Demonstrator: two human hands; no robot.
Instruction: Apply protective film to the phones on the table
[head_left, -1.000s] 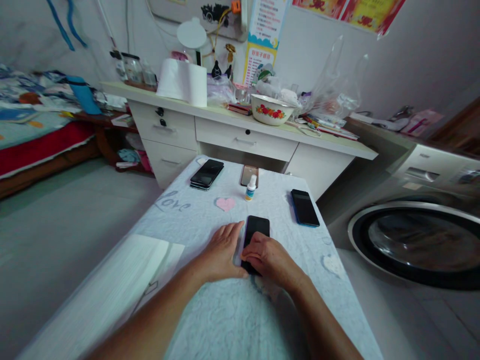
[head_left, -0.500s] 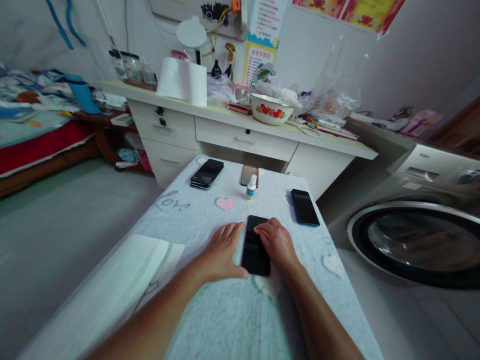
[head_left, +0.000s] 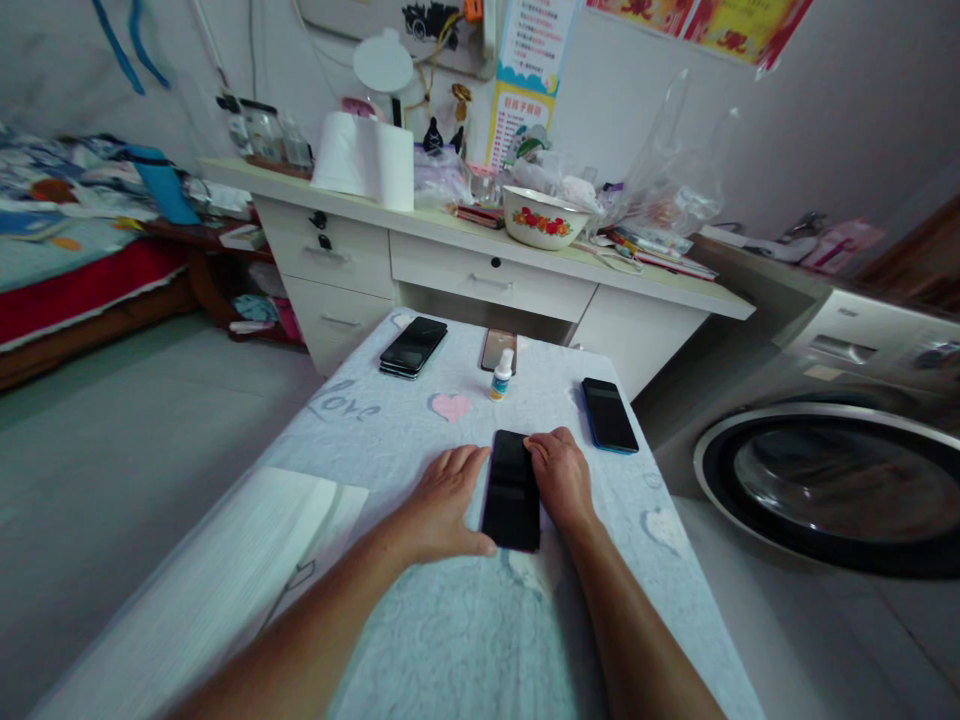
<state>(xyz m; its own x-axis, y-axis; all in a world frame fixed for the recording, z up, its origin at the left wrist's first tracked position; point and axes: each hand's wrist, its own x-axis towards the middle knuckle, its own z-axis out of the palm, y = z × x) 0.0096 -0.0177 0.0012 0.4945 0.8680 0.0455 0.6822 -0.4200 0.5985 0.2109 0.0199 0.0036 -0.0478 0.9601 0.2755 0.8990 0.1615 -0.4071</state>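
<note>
Black phone, flat, screen dark

Near phone: glossy black glass face, smooth. Cloth over the counter: pale blue fabric, matt, with embossed swirl texture and a pink heart patch. Far-left phone and right phone: same shiny glass. Small bottle: white plastic. Far bowl: glossy enamel or ceramic, can't tell which. Desk: smooth matt laminate.

Under the right grip: cloth mostly hidden, far right edge of the phone covered. Poster print far beyond the grips too small to read. Washer drum cut off at right.
</note>
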